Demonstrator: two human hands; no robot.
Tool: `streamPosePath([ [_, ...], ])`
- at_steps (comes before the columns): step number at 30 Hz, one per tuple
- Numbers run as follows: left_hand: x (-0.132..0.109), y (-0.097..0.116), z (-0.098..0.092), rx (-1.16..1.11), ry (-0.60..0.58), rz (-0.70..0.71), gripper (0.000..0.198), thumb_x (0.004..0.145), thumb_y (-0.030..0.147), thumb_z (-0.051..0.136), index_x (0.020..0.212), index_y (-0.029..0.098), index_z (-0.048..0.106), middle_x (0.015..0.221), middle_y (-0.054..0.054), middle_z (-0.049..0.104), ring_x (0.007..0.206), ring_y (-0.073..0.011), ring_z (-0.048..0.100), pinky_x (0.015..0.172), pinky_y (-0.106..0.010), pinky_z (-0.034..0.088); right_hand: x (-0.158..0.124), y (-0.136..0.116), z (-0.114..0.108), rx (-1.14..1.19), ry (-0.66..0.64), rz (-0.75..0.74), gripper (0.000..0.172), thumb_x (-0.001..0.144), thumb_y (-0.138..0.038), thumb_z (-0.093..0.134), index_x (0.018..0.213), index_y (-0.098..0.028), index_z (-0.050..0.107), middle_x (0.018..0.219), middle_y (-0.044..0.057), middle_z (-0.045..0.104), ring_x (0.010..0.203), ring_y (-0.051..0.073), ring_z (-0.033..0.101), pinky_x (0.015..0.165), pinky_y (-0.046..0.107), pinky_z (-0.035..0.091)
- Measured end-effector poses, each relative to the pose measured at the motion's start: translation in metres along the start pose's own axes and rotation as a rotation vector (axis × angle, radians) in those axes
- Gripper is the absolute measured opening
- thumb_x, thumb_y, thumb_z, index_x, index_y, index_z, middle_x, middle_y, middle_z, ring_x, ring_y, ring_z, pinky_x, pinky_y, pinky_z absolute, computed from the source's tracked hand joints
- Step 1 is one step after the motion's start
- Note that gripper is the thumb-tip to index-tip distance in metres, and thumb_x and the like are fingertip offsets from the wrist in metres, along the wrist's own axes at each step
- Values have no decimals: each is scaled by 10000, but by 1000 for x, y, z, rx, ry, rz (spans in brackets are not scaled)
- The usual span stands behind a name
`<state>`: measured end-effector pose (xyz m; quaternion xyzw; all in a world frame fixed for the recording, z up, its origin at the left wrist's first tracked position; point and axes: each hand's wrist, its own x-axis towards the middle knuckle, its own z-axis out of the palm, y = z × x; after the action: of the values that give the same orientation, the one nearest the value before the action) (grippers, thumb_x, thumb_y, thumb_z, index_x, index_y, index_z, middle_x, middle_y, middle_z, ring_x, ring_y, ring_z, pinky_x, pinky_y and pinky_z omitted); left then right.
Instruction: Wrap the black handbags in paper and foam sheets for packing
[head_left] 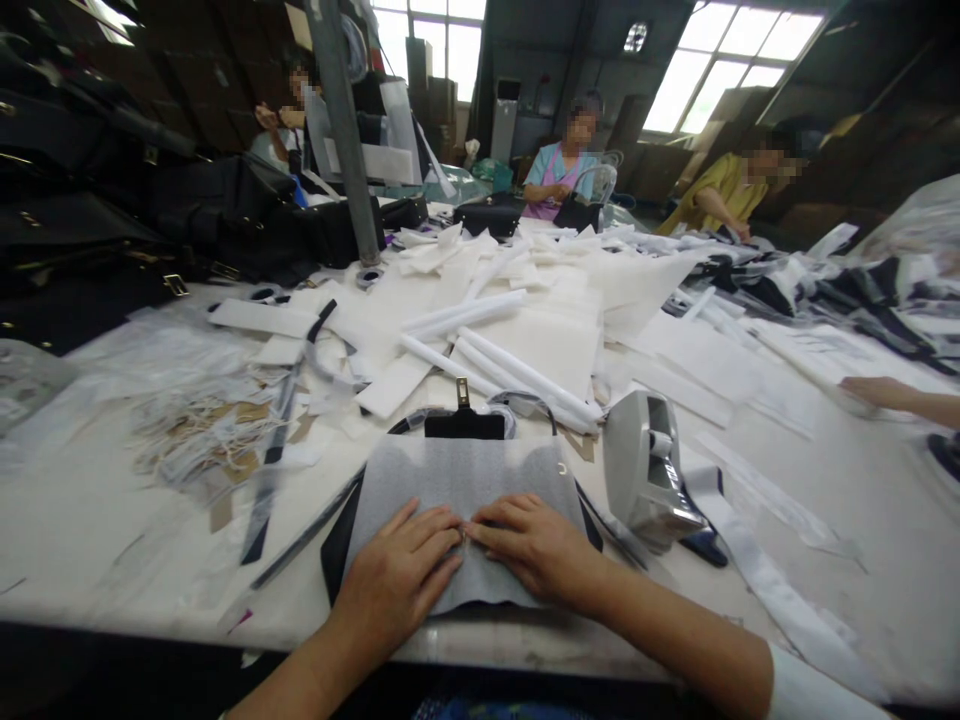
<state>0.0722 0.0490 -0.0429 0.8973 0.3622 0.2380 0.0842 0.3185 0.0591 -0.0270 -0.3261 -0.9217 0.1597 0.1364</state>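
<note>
A grey foam-like sheet (525,465) lies over a black bag (341,540) in front of me at the table's front edge. My left hand (405,565) rests on the sheet's left half, its fingertips gathered at the middle. From the other side, my right hand (536,550) meets it there, thumb and fingers pressed together on the sheet. Whatever small part lies between the fingertips is hidden. Beyond the sheet's far edge a black tab with a metal clasp (463,392) sticks out. Wrapped straps (307,545) trail from the bag's sides.
A grey-and-chrome tape dispenser (649,470) stands right of the bag. White paper sheets and rolls (517,370) cover the table's middle. Strings (202,440) lie left, with black bags (75,220) piled behind. Another person's hand (874,392) reaches in at right; several people work beyond.
</note>
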Motion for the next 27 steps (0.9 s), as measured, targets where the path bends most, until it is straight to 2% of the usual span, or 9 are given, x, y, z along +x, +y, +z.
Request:
streamPosePath([
  [5,0,1,1,-25,39,-2,198,938,229,537,1093,232,660,1185,-39,698,1153,-201,632,1100,-455,436,-1,2,10,-36,102,-77,308,999,-261,497,1286,-188,580,1160,109,682,1012,209,592,877,368,476],
  [12,-1,-1,2,-16,33,9,206,943,237,541,1115,236,655,1193,-35,695,1151,-208,633,1083,-474,450,-1,1,9,-126,87,-136,279,990,-203,470,1210,-152,634,1195,121,678,1029,229,592,905,385,504],
  [18,-3,-2,-1,32,32,85,259,965,225,515,1192,249,637,1219,-38,689,1185,-220,615,1076,-493,449,0,0,-2,75,84,-76,247,982,-223,498,1176,-165,639,1163,106,684,1015,208,619,911,368,509],
  [22,-5,-4,-1,46,17,142,293,968,199,509,1228,280,616,1259,-21,672,1232,-225,584,1071,-511,449,-5,1,3,103,201,-130,280,989,-190,488,1244,-163,600,1144,98,696,1053,203,608,938,362,509],
  [27,-7,-5,3,28,58,146,267,962,190,526,1204,262,615,1256,-15,674,1232,-220,584,1079,-513,438,-9,3,9,46,234,-188,317,990,-176,478,1293,-160,569,1134,104,695,1052,207,600,931,362,523],
])
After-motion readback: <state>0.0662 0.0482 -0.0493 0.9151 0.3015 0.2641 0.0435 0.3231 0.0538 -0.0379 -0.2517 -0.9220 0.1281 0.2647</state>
